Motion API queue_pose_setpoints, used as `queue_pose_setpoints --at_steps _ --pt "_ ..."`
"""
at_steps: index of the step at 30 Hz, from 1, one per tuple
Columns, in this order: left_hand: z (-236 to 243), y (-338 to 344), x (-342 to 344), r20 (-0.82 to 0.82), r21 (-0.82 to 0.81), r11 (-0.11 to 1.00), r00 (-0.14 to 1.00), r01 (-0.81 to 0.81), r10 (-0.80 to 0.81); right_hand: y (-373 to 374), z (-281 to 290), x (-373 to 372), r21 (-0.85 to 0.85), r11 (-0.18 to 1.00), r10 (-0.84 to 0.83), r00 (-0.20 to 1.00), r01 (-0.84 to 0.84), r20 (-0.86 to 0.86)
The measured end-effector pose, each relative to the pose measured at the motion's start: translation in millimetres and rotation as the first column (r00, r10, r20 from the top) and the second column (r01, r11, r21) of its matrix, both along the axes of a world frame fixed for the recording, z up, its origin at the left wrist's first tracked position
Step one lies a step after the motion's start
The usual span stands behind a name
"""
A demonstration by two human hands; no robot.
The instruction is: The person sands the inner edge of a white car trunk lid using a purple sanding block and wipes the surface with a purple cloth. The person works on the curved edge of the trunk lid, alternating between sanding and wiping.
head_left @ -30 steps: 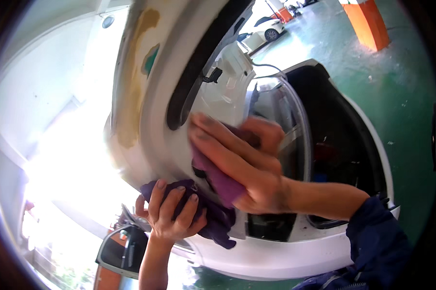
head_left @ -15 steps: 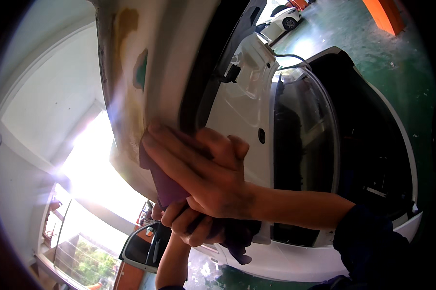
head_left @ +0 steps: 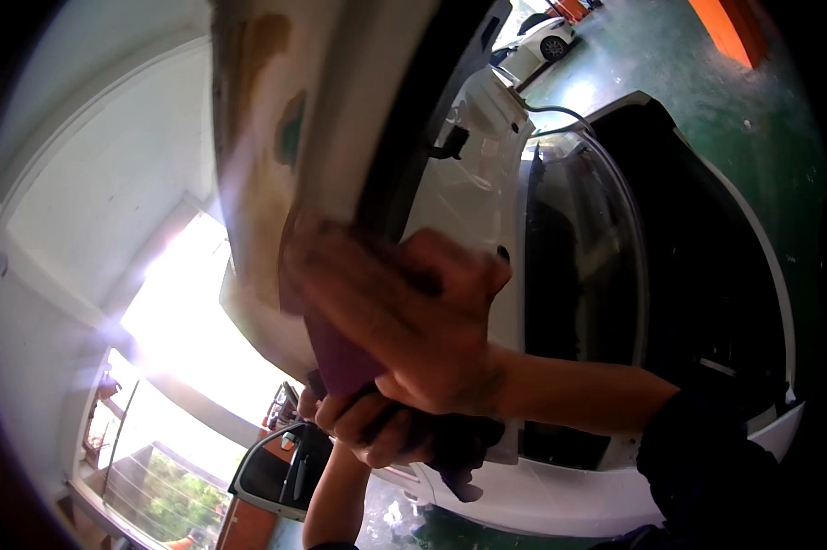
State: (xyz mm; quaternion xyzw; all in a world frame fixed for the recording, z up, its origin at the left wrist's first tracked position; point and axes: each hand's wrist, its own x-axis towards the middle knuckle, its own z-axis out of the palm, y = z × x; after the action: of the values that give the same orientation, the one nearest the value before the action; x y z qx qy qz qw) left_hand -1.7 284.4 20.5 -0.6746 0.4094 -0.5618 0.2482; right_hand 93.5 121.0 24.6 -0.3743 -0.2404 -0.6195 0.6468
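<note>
A pale car panel (head_left: 326, 119) with a yellowish-brown patch (head_left: 265, 55) and a green patch (head_left: 291, 128) rises in front of me. Against its lower part lies my right hand (head_left: 404, 312), fingers pressed together over a purple sheet that looks like sandpaper (head_left: 340, 356). Motion blurs these fingers. Just below, my left hand (head_left: 368, 423) is curled closed around a dark, crumpled cloth (head_left: 464, 458), whose loose end hangs to the right. The knuckles of the left hand sit close under the purple sheet.
Beyond the panel is a white car body (head_left: 473, 197) with a curved window (head_left: 588, 257) and a dark opening at right. A car door mirror (head_left: 281, 467) shows lower left. Farther off are a parked white car (head_left: 542, 41), an orange post (head_left: 730, 32) and green floor (head_left: 762, 137).
The panel and both hands sit slightly farther right in view. My right hand is more blurred, still on the panel with the purple sheet. The left hand keeps its hold on the cloth.
</note>
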Motion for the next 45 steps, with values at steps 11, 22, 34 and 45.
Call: queue_pose_setpoints --at_steps 11,22,34,45 --pt "4.9 -4.6 -0.2 0.002 0.065 0.998 1.0 -0.013 0.013 -4.2 -9.8 8.1 -0.1 0.982 -0.159 0.987 0.162 0.033" --pt "2.8 -4.3 3.6 0.002 0.049 0.999 1.0 0.022 -0.022 -11.9 -14.8 8.9 -0.156 0.974 -0.154 0.985 0.165 0.084" --pt "5.3 -6.7 -2.5 0.012 0.072 0.996 0.999 -0.044 0.044 -18.9 -3.2 19.9 -0.173 0.946 -0.259 0.961 0.273 0.1" --pt "1.4 -13.1 6.5 -0.021 -0.038 0.994 0.995 0.1 -0.1 -55.4 -0.8 20.2 -0.319 0.87 -0.31 0.92 0.376 0.239"
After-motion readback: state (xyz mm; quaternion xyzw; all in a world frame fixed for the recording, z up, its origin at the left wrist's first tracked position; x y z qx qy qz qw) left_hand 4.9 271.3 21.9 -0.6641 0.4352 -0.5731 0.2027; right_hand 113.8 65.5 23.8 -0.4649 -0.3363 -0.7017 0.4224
